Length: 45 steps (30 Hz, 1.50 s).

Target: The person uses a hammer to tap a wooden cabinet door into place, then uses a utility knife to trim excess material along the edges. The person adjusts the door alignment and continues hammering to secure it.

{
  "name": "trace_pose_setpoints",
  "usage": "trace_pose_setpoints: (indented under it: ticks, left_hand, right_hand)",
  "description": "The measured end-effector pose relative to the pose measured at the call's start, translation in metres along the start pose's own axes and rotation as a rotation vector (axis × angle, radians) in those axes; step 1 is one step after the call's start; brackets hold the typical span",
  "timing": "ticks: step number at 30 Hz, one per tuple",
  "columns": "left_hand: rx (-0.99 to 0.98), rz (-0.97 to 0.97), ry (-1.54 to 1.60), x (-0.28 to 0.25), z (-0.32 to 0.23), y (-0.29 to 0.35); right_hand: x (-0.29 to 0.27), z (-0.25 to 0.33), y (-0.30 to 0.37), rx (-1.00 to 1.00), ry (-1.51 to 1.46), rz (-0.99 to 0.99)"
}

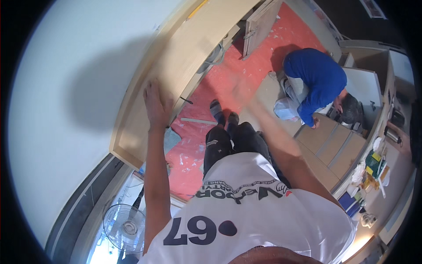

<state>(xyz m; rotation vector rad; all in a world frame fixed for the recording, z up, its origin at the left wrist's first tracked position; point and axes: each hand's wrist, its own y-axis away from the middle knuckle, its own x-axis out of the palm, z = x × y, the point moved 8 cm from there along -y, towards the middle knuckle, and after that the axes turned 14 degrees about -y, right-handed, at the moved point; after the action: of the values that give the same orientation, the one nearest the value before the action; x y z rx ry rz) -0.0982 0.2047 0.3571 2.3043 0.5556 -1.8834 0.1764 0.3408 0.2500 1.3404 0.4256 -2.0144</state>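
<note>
My left hand lies on the pale wooden top that runs along the wall, its fingers stretched out and nothing in them. My right arm reaches forward over the red floor covering, and my right hand is so smeared by motion that its fingers do not show. Whether it holds anything cannot be made out. A dark thin handle or hook sticks out from the edge of the top, beside my left hand.
On the right a person in a blue top crouches by brown flat panels. An open cabinet door stands ahead over the red floor covering. A fan is at lower left. Tools and packets crowd a counter at right.
</note>
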Motion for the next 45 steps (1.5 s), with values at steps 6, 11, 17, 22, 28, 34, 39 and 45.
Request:
trace_pose_setpoints:
  ticks: [6, 11, 17, 22, 28, 34, 39, 45]
  left_hand:
    - [-0.254, 0.191, -0.391, 0.035, -0.025, 0.016]
    - [-0.006, 0.176, -0.336, 0.074, -0.130, -0.092]
    - [0.097, 0.001, -0.330, 0.105, -0.214, -0.206]
    - [0.357, 0.324, 0.219, 0.089, -0.270, -0.198]
    - [-0.057, -0.218, 0.013, 0.050, -0.114, -0.167]
    - [-0.061, -0.112, -0.080, 0.060, -0.097, -0.153]
    - [-0.050, -0.096, -0.059, 0.066, -0.110, -0.155]
    - [-0.114, -0.086, -0.070, 0.059, -0.099, -0.158]
  right_hand:
    - [-0.131, -0.096, 0.043, 0.493, -0.437, -0.434]
    - [-0.053, -0.108, 0.175, 0.726, -0.634, -0.276]
    - [-0.037, -0.104, 0.175, 0.712, -0.765, -0.187]
    - [-0.057, -0.134, 0.104, 0.563, -0.708, -0.215]
    - [-0.080, -0.103, -0.021, 0.160, -0.652, -0.150]
    - [-0.022, -0.082, -0.079, -0.013, -0.583, -0.110]
    - [-0.094, -0.109, -0.188, -0.084, -0.452, -0.373]
    - [0.000, -0.102, -0.066, -0.021, -0.433, 0.048]
